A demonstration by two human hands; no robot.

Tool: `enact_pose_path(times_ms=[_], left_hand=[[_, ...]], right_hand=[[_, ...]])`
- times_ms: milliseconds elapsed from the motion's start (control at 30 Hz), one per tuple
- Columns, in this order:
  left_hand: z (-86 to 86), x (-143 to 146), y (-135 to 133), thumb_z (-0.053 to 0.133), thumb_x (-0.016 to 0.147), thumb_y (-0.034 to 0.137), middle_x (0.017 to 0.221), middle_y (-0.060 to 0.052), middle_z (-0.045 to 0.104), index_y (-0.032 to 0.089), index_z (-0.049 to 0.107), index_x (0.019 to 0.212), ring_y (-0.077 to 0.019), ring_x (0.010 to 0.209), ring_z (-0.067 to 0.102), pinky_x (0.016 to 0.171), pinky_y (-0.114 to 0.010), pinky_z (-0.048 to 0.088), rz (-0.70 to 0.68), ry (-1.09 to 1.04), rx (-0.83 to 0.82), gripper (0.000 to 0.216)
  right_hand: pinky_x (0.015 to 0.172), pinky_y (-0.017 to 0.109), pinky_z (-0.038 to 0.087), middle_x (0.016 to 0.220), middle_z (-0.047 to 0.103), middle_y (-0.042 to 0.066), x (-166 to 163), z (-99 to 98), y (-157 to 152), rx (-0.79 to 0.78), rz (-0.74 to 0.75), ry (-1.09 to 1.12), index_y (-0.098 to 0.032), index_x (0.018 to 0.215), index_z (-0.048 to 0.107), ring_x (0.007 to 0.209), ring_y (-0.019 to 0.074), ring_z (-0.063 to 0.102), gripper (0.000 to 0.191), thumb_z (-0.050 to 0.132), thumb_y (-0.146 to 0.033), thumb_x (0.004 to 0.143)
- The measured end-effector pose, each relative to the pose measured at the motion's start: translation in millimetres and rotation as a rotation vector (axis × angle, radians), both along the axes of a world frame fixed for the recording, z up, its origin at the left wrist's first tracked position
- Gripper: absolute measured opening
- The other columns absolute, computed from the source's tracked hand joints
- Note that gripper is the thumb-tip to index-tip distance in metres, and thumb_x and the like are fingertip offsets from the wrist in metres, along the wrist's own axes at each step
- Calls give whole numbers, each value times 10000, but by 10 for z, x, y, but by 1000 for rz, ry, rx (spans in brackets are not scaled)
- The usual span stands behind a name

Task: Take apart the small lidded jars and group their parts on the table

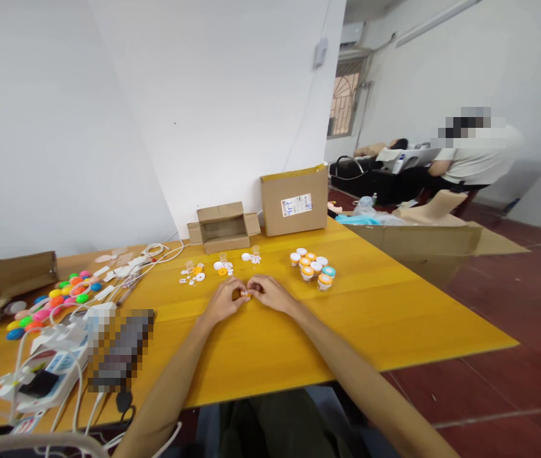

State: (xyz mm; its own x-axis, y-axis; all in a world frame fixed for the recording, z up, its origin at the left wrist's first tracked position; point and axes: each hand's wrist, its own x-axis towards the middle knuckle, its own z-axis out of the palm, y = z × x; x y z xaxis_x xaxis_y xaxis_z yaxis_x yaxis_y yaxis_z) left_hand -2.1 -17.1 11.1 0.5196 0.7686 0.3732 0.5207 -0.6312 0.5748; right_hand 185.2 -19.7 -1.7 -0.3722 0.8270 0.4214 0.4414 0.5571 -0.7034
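Over the middle of the yellow table (280, 356), my left hand (225, 301) and my right hand (270, 293) meet, fingertips pinched together. Between them is a small orange-and-white piece (245, 294), mostly hidden by the fingers. Just beyond lie loose round parts: an orange ring (222, 271), a white disc (200, 277) and small white bits (255, 259). Small clear cups (223, 257) stand among these parts. To the right of my hands, several little clear jars with orange, white and teal lids (316, 266) stand in a cluster.
An open cardboard box (225, 230) and a taller carton (295, 202) stand against the wall. Colourful balls (55, 302), white cables and a power strip (55, 375) crowd the left, beside a blurred phone-like object (124, 348). A person (475, 156) sits in the right background.
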Motion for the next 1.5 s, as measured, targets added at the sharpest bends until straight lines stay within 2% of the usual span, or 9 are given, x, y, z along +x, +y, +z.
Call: enact_pose_path(times_ms=[533,800,1067,1500], left_hand=[[-61,-14,30,667,757,162,847,-12,697,207,648,818,-171,792,620,804,-308,507,-5,-104,-75,79],[-53,-9,29,665,762,162,855,-15,697,207,645,818,-176,806,622,812,-311,498,-3,-80,-74,74],[-53,-10,27,660,772,164,867,-21,703,210,657,832,-185,830,630,826,-319,501,3,-61,-73,76],[-32,-8,38,656,780,144,903,-36,712,202,691,823,-193,882,651,863,-323,505,-50,-57,-37,81]], right_hand=[[681,250,455,743,626,-2,-23,-9,29,19,-31,-55,-212,767,700,705,142,585,121,644,-106,781],[674,251,476,740,641,-8,-42,-20,56,-8,-44,-33,-209,738,686,672,136,592,156,624,-67,751],[723,265,480,784,645,12,-40,6,24,0,-44,-68,-202,759,680,731,149,612,191,588,-35,764],[728,252,473,775,639,10,-24,59,-22,-6,-59,-82,-184,751,674,735,138,601,216,566,2,769]])
